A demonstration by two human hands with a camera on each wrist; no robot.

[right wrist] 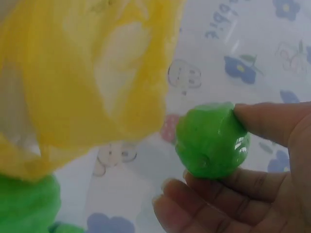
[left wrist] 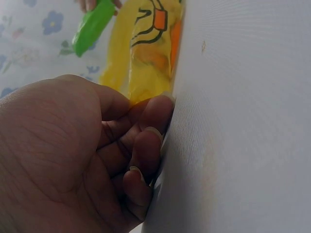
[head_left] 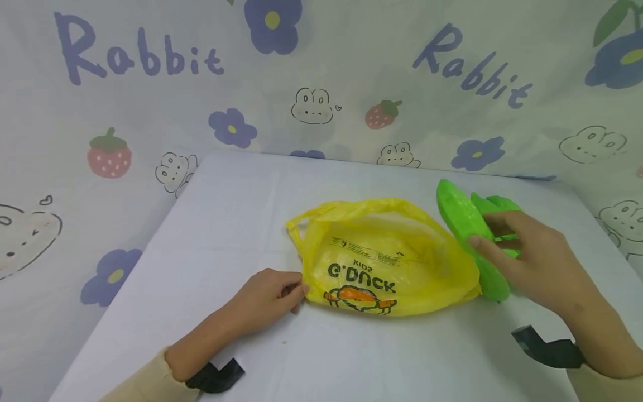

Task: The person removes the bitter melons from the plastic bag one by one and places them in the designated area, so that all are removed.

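Note:
A yellow plastic bag point(head_left: 361, 279), printed with "G.DUCK KIDS" and a duck, lies on the white table with its mouth gaping toward the far side. My left hand point(head_left: 268, 301) pinches the bag's near left corner between thumb and forefinger; the other fingers curl against the tabletop in the left wrist view. Beside the bag's right edge, my right hand point(head_left: 532, 257) grips a long, glossy green cucumber point(head_left: 462, 215) with thumb on one side and fingers on the other. It is tilted, its far end raised. The right wrist view shows the cucumber point(right wrist: 211, 143) end-on.
More green pieces point(head_left: 502, 204) lie on the table behind my right hand, partly hidden by it. A cloth point(head_left: 311, 67) printed with rabbits, flowers and strawberries hangs behind the white table point(head_left: 236, 212). Black straps point(head_left: 547, 349) circle both wrists.

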